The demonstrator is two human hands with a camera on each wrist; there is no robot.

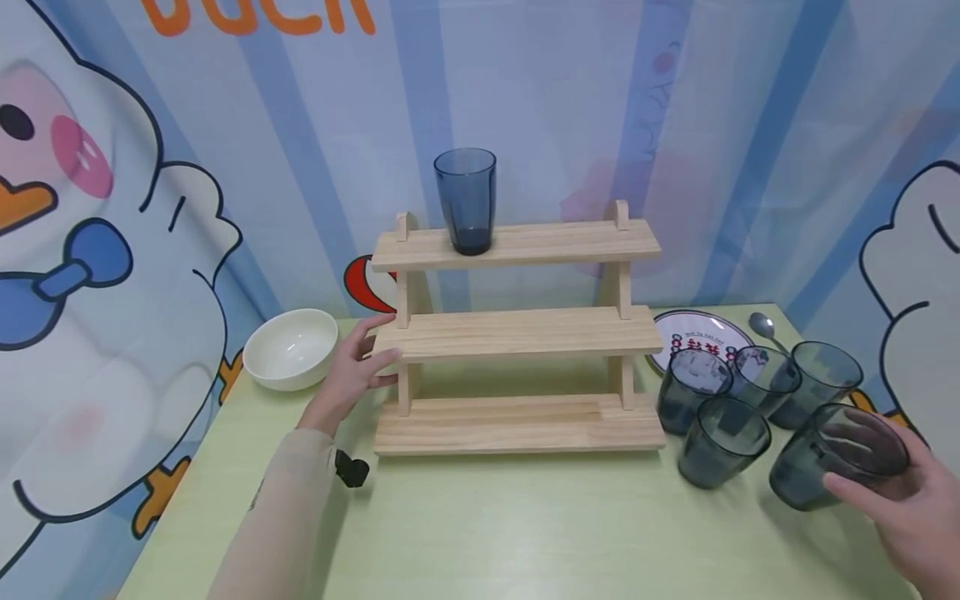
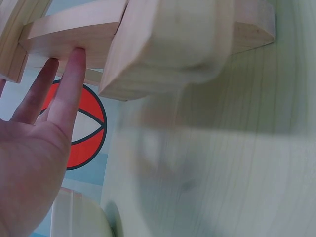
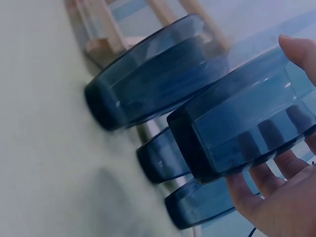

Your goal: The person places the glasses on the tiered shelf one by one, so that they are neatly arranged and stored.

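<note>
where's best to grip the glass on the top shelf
I'd grip the glass round its upper wall, from the front: it stands upright and alone on the top shelf, and tapers downward, so holding there should resist slipping.

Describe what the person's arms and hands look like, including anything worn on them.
The left hand is bare, with no glove. Its arm wears a long, plain beige sleeve reaching the wrist, where a small black attachment sticks out, probably the wrist camera. The right hand is also ungloved; its sleeve is out of view.
</note>
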